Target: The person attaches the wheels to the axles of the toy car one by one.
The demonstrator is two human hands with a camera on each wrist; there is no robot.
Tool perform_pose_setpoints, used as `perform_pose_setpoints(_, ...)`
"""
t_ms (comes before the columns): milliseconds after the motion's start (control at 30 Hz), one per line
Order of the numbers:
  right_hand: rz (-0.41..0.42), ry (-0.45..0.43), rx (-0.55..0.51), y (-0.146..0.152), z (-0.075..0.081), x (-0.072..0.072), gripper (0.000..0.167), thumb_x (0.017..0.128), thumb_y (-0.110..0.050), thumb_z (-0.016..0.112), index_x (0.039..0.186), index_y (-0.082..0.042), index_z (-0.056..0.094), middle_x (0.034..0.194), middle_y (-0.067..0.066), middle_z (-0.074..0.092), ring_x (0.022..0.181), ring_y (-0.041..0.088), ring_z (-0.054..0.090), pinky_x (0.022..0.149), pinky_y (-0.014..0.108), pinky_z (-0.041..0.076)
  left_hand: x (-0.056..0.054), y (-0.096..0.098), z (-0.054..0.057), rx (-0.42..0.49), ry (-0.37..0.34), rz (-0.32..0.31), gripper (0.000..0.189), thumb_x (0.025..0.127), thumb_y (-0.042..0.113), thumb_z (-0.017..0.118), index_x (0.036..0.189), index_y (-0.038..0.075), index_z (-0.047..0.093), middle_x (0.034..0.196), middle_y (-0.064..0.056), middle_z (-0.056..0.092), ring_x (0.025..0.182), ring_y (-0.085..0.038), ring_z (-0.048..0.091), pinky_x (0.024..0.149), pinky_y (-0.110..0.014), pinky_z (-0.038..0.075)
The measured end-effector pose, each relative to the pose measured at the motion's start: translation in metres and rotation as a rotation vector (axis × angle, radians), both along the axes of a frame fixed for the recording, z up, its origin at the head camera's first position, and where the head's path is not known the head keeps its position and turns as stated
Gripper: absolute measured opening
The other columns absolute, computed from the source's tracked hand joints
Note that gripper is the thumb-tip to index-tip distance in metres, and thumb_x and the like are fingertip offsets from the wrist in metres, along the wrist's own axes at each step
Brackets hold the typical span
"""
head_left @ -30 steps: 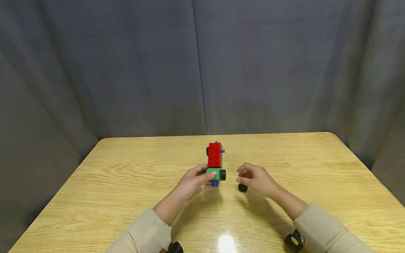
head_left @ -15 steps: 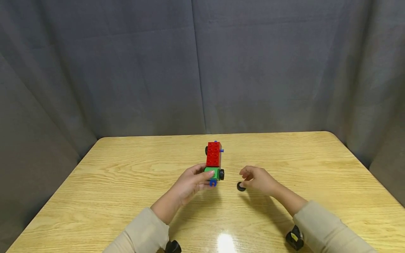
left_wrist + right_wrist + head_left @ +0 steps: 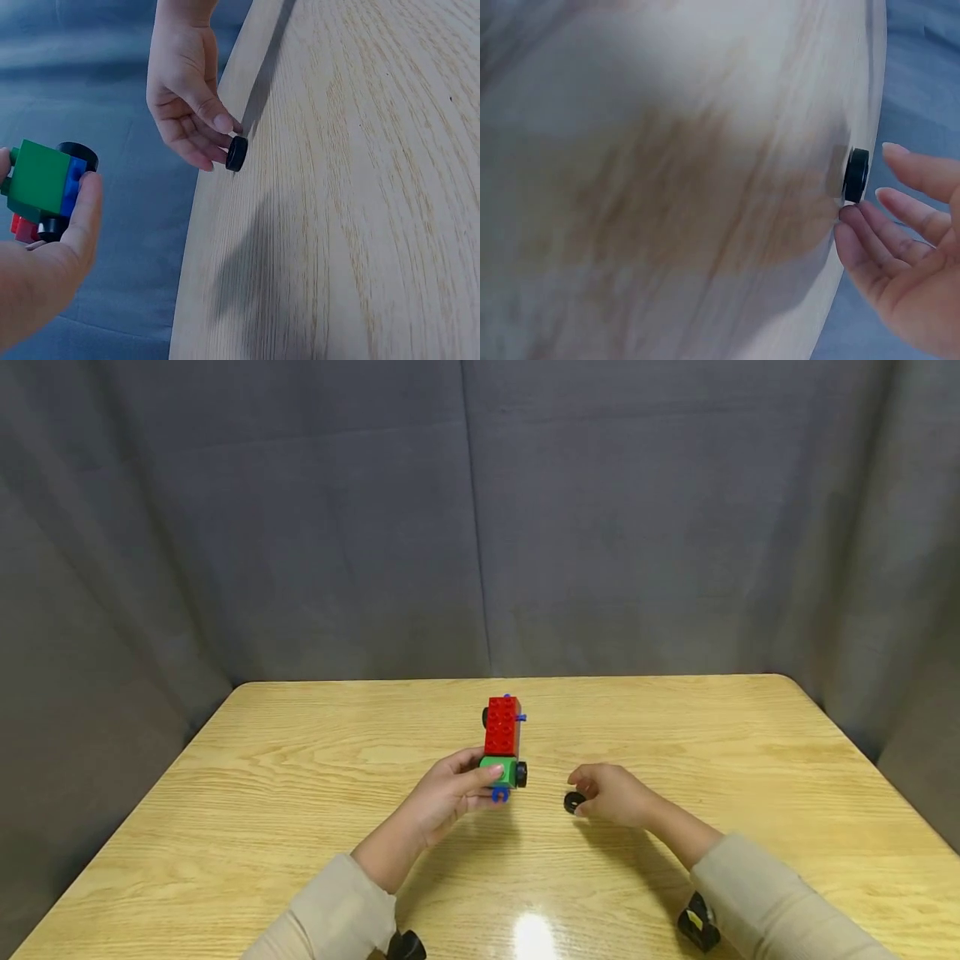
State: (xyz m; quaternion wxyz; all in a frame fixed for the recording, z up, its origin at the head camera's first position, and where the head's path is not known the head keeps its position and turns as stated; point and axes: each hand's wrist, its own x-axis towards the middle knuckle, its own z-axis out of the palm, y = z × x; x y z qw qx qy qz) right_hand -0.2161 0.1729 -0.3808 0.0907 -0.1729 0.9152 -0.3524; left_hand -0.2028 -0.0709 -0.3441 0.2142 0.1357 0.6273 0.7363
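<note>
My left hand [image 3: 442, 797] grips a toy car [image 3: 502, 737] made of building bricks, its thumb on the green brick [image 3: 39, 178]. The red brick [image 3: 501, 727] points away from me. Black wheels show at the near right [image 3: 521, 774] and far left of the car; at the far right a bare blue peg [image 3: 521, 717] sticks out. A black toy wheel [image 3: 856, 175] lies on the table. My right hand [image 3: 611, 795] is over it with fingers loosely bent. In the right wrist view, the thumb is apart from the wheel and other fingertips are close beside it; contact is unclear.
The wooden table [image 3: 300, 827] reaches back to a grey curtain [image 3: 337, 527]. Black wrist gear [image 3: 699, 922] sits under the right sleeve, and more black gear [image 3: 407, 946] shows by the left sleeve.
My right hand has lowered to the loose wheel, its fingers moving around it. My left hand has shifted slightly left with the toy car.
</note>
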Motion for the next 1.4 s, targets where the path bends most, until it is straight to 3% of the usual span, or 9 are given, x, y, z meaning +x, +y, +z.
perform_pose_setpoints(267,0.032,0.004,0.051,-0.0025,-0.0012,-0.0008,0.039,0.07,-0.001,0.067,0.106,0.005,0.055,0.088,0.009,0.057,0.08,0.021,0.053,0.067,0.034,0.045,0.0013,-0.0026,0.0009,0.003,0.005,0.006,0.049,0.085,0.015,0.054,0.125,-0.007,0.034,0.108,-0.017,0.045,0.086,-0.019,0.054,0.083,-0.039,0.042)
perform_pose_setpoints(500,0.083,0.061,0.111,-0.0048,-0.0009,0.0,0.035,0.068,0.003,0.067,0.102,0.004,0.059,0.086,0.007,0.055,0.077,0.02,0.052,0.066,0.032,0.045,0.0013,-0.0032,0.0009,0.007,0.003,0.0,0.05,0.085,0.014,0.054,0.126,-0.007,0.033,0.109,-0.018,0.044,0.087,-0.02,0.054,0.081,-0.035,0.044)
perform_pose_setpoints(767,0.167,0.132,0.156,-0.0032,0.0,0.0019,0.028,0.069,0.002,0.066,0.096,-0.002,0.062,0.079,0.003,0.05,0.068,0.013,0.045,0.06,0.027,0.042,0.0017,-0.0037,0.0015,0.015,0.001,0.002,0.05,0.086,0.015,0.053,0.126,-0.007,0.033,0.109,-0.018,0.045,0.086,-0.021,0.053,0.084,-0.038,0.042)
perform_pose_setpoints(1000,0.18,0.134,0.153,-0.0056,0.0004,0.0012,0.025,0.07,0.005,0.064,0.093,-0.002,0.062,0.082,0.005,0.05,0.073,0.017,0.049,0.063,0.029,0.045,0.0026,-0.0063,0.0008,0.019,-0.003,0.007,0.051,0.086,0.014,0.054,0.127,-0.006,0.032,0.108,-0.018,0.045,0.086,-0.02,0.053,0.085,-0.041,0.04)
perform_pose_setpoints(1267,0.175,0.125,0.121,-0.0045,0.0001,-0.0004,0.019,0.069,0.004,0.065,0.087,-0.003,0.06,0.078,0.002,0.051,0.07,0.014,0.046,0.059,0.027,0.041,0.0032,-0.0067,0.0009,0.03,0.006,-0.023,0.051,0.086,0.013,0.052,0.13,-0.002,0.03,0.11,-0.017,0.042,0.091,-0.021,0.052,0.086,-0.041,0.04)
perform_pose_setpoints(1400,0.154,0.094,0.085,-0.004,0.0003,0.0001,0.019,0.07,0.003,0.065,0.087,-0.003,0.06,0.078,0.002,0.052,0.069,0.014,0.046,0.058,0.027,0.041,0.0029,-0.0065,0.0023,0.021,0.01,-0.003,0.051,0.086,0.013,0.052,0.13,0.0,0.03,0.111,-0.017,0.041,0.091,-0.021,0.052,0.086,-0.041,0.04)
